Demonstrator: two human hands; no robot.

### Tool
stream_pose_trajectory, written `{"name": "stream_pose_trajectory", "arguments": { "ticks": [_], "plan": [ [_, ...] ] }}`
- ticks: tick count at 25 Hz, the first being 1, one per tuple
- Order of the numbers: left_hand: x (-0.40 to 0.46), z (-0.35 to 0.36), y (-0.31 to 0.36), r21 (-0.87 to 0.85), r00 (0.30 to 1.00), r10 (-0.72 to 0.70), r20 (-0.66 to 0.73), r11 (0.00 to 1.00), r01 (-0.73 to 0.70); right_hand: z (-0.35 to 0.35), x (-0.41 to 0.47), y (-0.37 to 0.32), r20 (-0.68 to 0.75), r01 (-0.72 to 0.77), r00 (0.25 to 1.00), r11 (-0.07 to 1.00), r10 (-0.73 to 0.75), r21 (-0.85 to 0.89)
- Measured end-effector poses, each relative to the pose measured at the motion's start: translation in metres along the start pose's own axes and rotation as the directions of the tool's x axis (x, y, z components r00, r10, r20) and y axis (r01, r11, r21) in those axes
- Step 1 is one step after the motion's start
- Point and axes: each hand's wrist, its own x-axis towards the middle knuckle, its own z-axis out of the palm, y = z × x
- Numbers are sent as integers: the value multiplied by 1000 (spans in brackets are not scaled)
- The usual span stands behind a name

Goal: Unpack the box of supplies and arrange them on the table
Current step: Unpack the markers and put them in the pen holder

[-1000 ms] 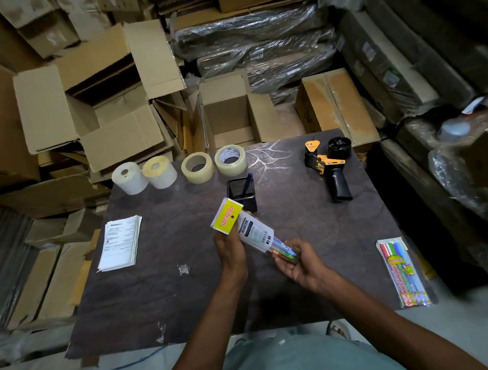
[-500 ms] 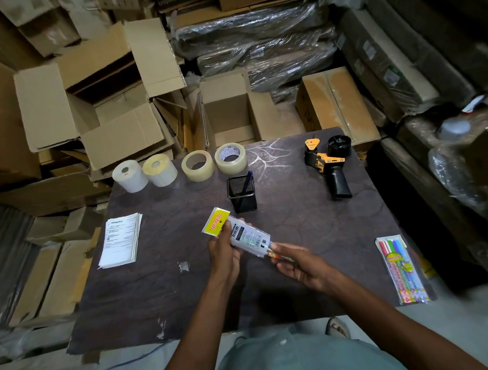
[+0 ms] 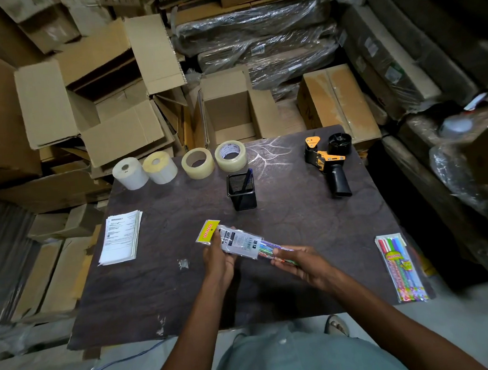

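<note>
Clear-plastic pen pack [image 3: 242, 240] with a yellow header card is held just above the table [image 3: 297, 218], near its front middle, tilted so the header end points up-left. Left hand [image 3: 217, 257] grips the header end, thumb curled over the wrapper. Right hand [image 3: 301, 263] holds the lower end where the coloured pen tips show, fingers curled under the pack. Both grips are clamped on the same pack; it does not touch the table.

Just behind the pack stands a black mesh pen holder [image 3: 241, 191], upright, with one blue pen [image 3: 248, 178] leaning in it.

Back edge of the table, left to right: two white label rolls [image 3: 145, 171] standing side by side and touching, then two clear tape rolls [image 3: 214, 160] close together. Back right lies a black and orange tape dispenser [image 3: 329, 161], handle pointing toward the person.

Left side: stack of printed sheets [image 3: 121, 237], lying flat, well apart from the hands. Right front edge: second pack of coloured pens [image 3: 401, 266], flat, hanging partly over the table edge.

Beyond the table stands an open cardboard box [image 3: 232, 110], flaps up. More opened cartons [image 3: 94, 88] are piled to the left, and plastic-wrapped bundles [image 3: 255, 36] are stacked behind.

Person's green shirt [image 3: 292, 360] shows at the bottom.
</note>
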Motion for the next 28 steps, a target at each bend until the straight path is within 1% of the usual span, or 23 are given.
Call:
{"name": "stream_pose_trajectory", "arguments": {
  "ticks": [3,5,7,10,12,16,19,23,25,28],
  "plan": [
    [9,-14,3,0,997,-20,-71,1000,20,-11,1,0,-27,-16,1000,999,15,-29],
    [12,-20,1,15,996,-47,-77,999,48,-14,0,-1,-35,-35,999,998,33,-53],
    [13,-23,-2,46,995,-67,-72,996,70,-13,2,0,-68,-49,997,998,48,-26],
    [18,-26,-4,83,994,-55,-92,995,62,-15,7,2,-100,-32,994,999,35,26],
    [22,-31,-3,131,993,-19,-113,991,34,-20,9,3,-127,-5,992,998,14,68],
    [29,-43,-3,349,987,79,-143,937,-24,-31,11,0,-240,65,970,986,-27,151],
    [35,-47,-3,469,993,51,-104,883,4,-36,18,2,-314,118,948,975,-53,190],
    [46,-50,1,503,993,74,-90,864,-19,-38,23,1,-398,155,914,975,-80,159],
    [52,-54,4,516,993,76,-90,856,-19,-39,24,0,-430,196,896,966,-105,171],
    [58,-58,2,613,996,35,-81,790,22,-39,28,-2,-453,264,882,933,-131,246]
  ]
}}
